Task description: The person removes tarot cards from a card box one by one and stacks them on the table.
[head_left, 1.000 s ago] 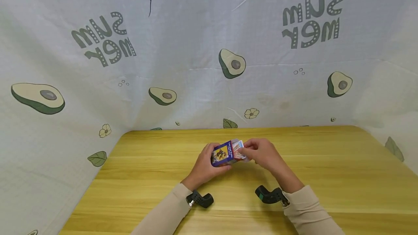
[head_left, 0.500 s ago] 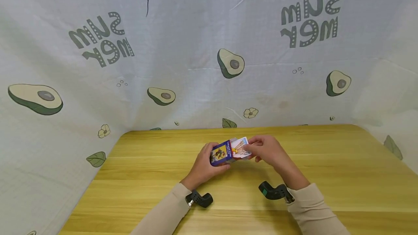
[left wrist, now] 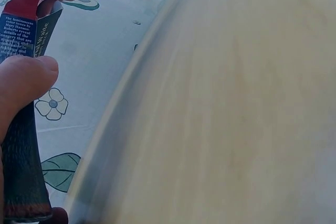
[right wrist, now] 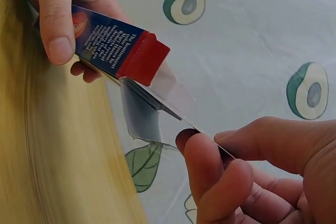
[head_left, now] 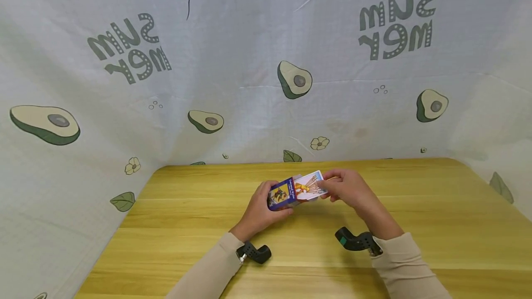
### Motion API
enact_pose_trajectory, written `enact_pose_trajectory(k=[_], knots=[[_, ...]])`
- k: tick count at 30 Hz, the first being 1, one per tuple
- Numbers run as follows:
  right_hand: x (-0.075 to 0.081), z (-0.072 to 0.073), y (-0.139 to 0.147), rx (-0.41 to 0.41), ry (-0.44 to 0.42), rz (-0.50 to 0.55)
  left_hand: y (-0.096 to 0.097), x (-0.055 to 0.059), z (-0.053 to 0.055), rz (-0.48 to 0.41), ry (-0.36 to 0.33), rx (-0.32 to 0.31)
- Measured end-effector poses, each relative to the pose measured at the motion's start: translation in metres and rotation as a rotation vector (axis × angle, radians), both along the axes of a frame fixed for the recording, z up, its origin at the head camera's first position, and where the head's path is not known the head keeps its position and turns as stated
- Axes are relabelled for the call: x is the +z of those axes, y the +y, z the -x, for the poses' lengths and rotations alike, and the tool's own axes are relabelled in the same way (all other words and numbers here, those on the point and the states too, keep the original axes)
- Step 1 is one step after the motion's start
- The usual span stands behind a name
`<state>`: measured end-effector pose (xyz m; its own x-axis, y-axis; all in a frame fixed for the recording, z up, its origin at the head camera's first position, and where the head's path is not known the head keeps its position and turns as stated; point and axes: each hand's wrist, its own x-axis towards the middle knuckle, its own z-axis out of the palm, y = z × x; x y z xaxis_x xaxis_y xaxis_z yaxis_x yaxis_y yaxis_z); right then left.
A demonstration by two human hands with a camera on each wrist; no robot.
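My left hand [head_left: 259, 210] grips a blue tarot card box [head_left: 279, 195] with a yellow picture panel, held tilted above the table. Its thumb lies along the printed side of the box [right wrist: 110, 40] in the right wrist view. From the opened right end, an illustrated tarot card [head_left: 308, 185] sticks out at a slant, its far part still inside. My right hand [head_left: 351, 189] pinches the card's outer edge between thumb and fingers. In the right wrist view, a red side flap [right wrist: 147, 59] and a larger pale flap [right wrist: 140, 115] stand out from the box mouth. How many cards are pinched is unclear.
Below both hands lies a wooden table [head_left: 199, 216] with a light grain. A pale cloth [head_left: 249, 36] printed with avocados and lettering hangs behind it. A black wrist camera mount [head_left: 258, 254] sits on the left wrist, and another camera mount [head_left: 357, 240] on the right.
My right hand has moved right and slightly up, drawing the card farther out of the box, so more of its picture shows. The left hand and box have hardly moved.
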<state>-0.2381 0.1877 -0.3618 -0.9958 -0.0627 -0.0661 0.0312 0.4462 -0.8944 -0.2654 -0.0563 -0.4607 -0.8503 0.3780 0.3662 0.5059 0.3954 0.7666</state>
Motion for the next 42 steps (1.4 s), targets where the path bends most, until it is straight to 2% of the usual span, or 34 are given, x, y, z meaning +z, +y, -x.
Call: enact_pose_trajectory(k=[18, 34, 42], knots=[[0.009, 0.000, 0.018, -0.030, -0.010, -0.012, -0.001, 0.001, -0.001, -0.010, -0.025, 0.012], [0.013, 0.000, 0.032, -0.068, -0.002, 0.089, -0.001, 0.001, 0.000, -0.021, -0.027, 0.019], [0.011, 0.002, 0.040, -0.086, -0.004, 0.132, -0.001, 0.001, -0.001, -0.021, -0.017, 0.026]])
